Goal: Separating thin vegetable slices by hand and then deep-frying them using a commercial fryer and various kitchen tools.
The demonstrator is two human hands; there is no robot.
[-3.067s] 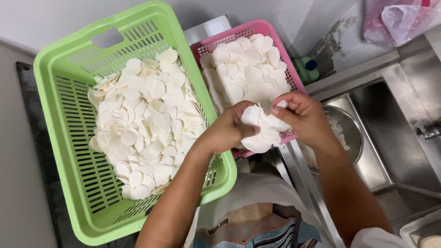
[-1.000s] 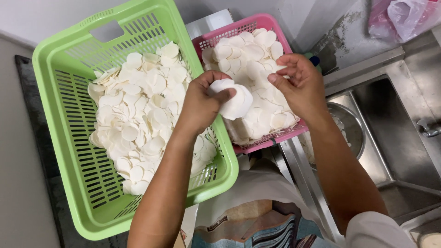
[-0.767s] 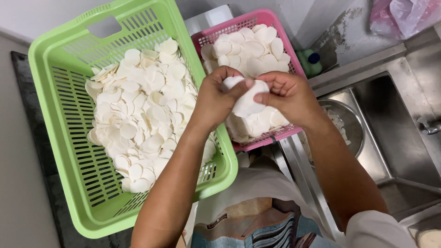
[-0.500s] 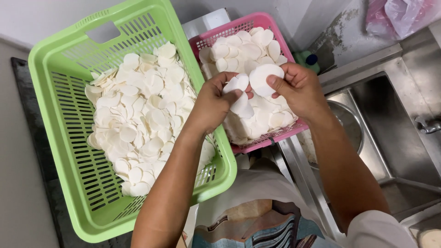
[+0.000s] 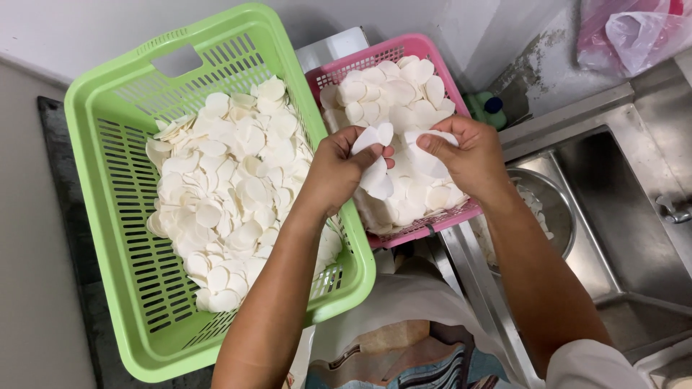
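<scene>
The large slotted basket is light green, and the round thin discs heaped in it are off-white. The smaller slotted basket beside it is pink, and its discs are the same off-white. The discs pinched in the left hand and the right hand are white too. The sink is grey steel, and so is the bowl in it. The plastic bag at the top right is pinkish and translucent. The bottle behind the pink basket is green with a blue cap. The wall is pale grey.
</scene>
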